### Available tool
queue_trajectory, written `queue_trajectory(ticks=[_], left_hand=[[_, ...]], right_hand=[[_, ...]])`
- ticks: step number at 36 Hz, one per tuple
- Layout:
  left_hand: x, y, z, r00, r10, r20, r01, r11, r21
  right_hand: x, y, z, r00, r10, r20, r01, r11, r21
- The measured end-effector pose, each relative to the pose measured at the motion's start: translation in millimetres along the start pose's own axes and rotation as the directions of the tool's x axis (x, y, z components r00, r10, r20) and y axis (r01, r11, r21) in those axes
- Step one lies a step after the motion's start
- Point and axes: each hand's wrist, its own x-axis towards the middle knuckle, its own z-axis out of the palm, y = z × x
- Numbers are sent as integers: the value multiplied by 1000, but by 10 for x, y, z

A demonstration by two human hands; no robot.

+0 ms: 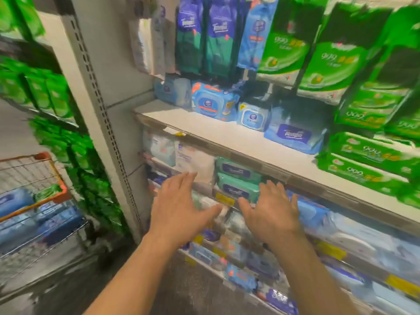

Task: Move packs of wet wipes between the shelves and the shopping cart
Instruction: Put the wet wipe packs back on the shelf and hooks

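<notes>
Both hands are out in front of the shelving, palms down, fingers spread and straight, gripping nothing. The left hand [179, 208] hovers before the second shelf, the right hand [271, 212] just beside it, and between them, a little further back, sit two teal packs of wet wipes [238, 180] stacked one on the other. Whether either hand touches anything yet, the blur won't let me say.

Up on the white shelf [204, 130] lie more blue packs [295, 135] and, to the right, flat green packs [368, 162]. Off to the left, the shopping cart [45, 178] with its orange rim already holds several blue packs [45, 223].

Now, handling, as I judge it: these packs look soft, plastic-wrapped and squashy, moderately weighty for their size because the wipes are damp, and the film is likely slick. A pinch at the wrapper edge would probably slip or crumple. The better bet is a hand on each short end of the top teal pack, squeezing inward, or one hand clamped across its width, thumb on the rigid flip lid.
</notes>
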Motion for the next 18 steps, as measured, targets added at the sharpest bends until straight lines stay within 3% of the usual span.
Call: queue_trajectory(ticks=[10, 14, 18], left_hand=[[-735, -1408, -944, 960, -271, -76, 273, 962, 13], [-982, -1903, -1245, 911, -398, -105, 403, 915, 26], [-1222, -2347, -1484, 859, -491, -146, 496, 868, -4]], right_hand=[[-470, -1628, 244, 970, -241, 36, 241, 971, -1], [-613, -2239, 334, 940, -326, 96, 333, 941, -67], [-666, -2775, 501, 905, -392, 165, 398, 917, -3]])
